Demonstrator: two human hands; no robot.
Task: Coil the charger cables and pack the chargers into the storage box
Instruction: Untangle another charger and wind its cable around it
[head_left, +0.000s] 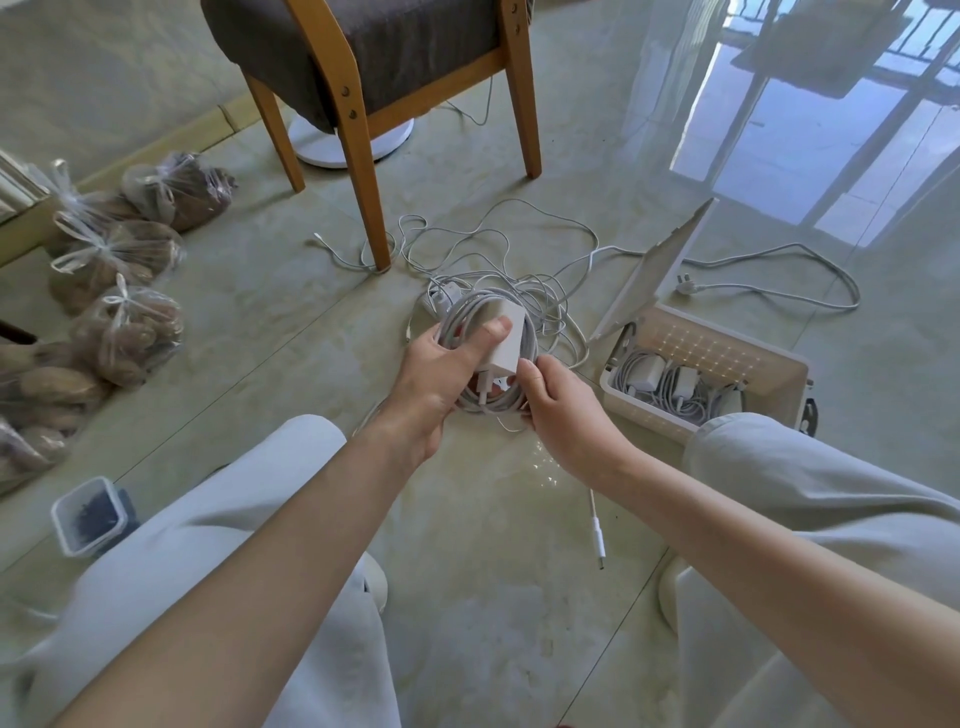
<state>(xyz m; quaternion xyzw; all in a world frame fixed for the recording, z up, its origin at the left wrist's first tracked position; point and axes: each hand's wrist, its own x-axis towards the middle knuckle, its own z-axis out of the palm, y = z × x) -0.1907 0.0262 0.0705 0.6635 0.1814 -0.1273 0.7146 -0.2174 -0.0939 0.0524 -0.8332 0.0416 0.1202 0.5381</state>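
My left hand (441, 369) grips a white charger brick (506, 340) together with its coiled white cable (470, 312), thumb pressed on the brick's face. My right hand (561, 410) holds the lower right edge of the same coil, fingers curled round the strands near the plug prongs. The white storage box (779, 374) stands open on the floor to the right, lid (654, 270) tilted up, with several coiled chargers (654, 382) inside. A tangle of loose white cables (493, 249) and another charger (439, 301) lie on the floor just beyond my hands.
A wooden chair (363, 156) stands behind the tangle, one leg among the cables. Tied plastic bags (119, 249) line the left side. A small clear container (88, 514) sits by my left knee. A loose cable end (597, 535) lies between my legs. A plug lead (769, 291) trails past the box.
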